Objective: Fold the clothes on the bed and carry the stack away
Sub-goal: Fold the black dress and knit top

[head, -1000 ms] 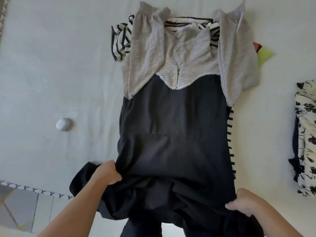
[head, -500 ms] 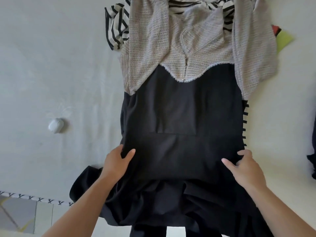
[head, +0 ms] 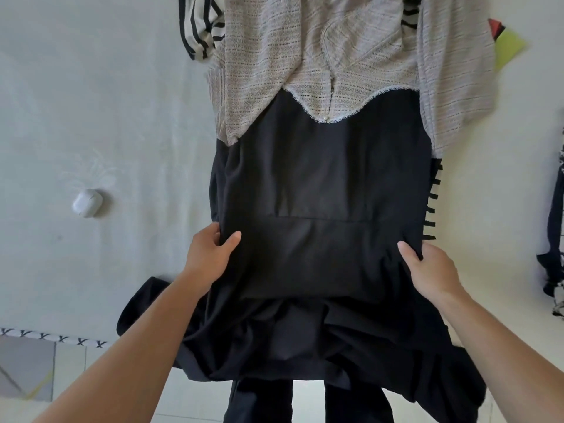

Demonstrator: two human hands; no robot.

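My left hand (head: 210,254) grips the left edge of the black garment (head: 323,215): the thumb lies on top of the cloth and the fingers curl round the edge, their tips hidden beneath. My right hand (head: 430,270) holds the right edge the same way, thumb on top pointing inward, fingers wrapped round the side. Both hands sit level with each other, just below the seam that crosses the black cloth.

The black garment lies lengthwise on the bed (head: 91,117), its far part flat between my hands and beyond them. Its near part is bunched into loose folds that spill over the edge of the bed towards me.

At the far end, a beige knit top (head: 305,56) lies over the black cloth, with a pale lace hem and its sleeves hanging down either side. Under both of these is a striped garment (head: 201,25), black and white; it shows at the upper left and again as short black bars along the right edge of the black cloth.

Left of the clothes, well apart, a small white case (head: 87,203) sits on the sheet. At the upper right, a yellow-green and red thing (head: 506,47) pokes out from beside the beige sleeve; I cannot tell what it is. At the far right edge lies a dark floral cloth (head: 554,239). At the lower left, the floor (head: 27,367) shows beyond the bed's patterned border.
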